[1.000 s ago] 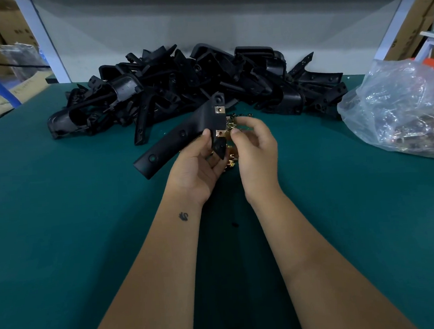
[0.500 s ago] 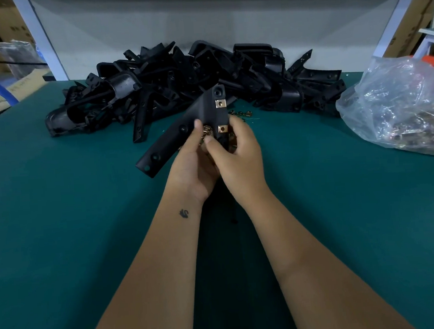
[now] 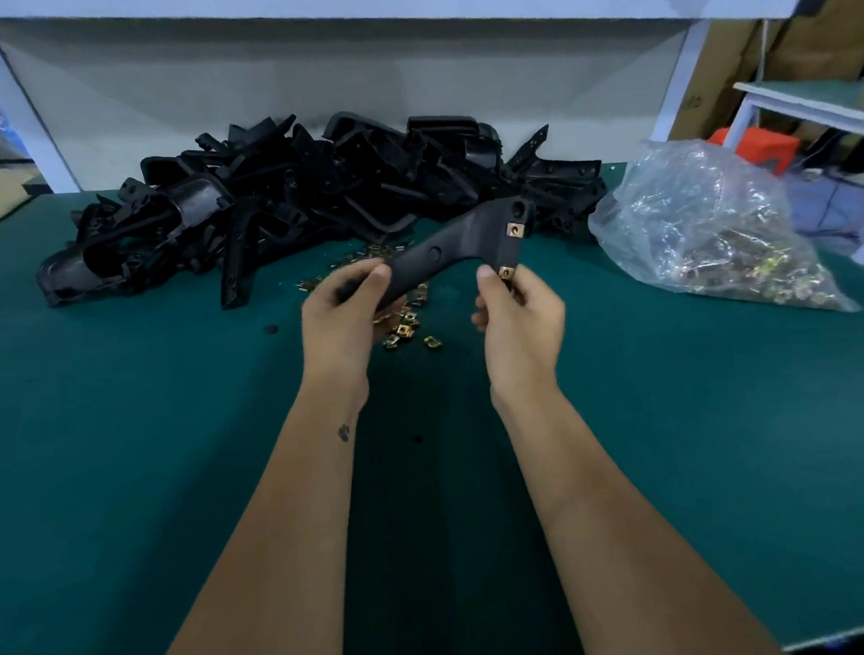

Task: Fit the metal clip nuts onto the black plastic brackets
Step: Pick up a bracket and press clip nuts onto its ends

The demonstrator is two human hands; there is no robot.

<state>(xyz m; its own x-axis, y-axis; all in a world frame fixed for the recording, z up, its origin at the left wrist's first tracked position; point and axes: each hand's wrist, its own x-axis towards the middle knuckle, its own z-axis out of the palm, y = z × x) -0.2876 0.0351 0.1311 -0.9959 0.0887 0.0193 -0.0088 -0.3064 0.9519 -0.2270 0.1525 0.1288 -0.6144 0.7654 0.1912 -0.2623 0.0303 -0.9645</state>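
Both hands hold one matte black bracket (image 3: 445, 254) above the green table (image 3: 121, 451).
Left hand (image 3: 340, 318) grips its long end; right hand (image 3: 518, 311) pinches the angled end beside a brass-coloured clip nut (image 3: 506, 272).

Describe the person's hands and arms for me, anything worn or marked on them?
Both forearms are bare, with no sleeves in view. The left hand and right hand wear no gloves, and no rings, watch or bracelet show. A small dark tattoo marks the left forearm near the wrist.
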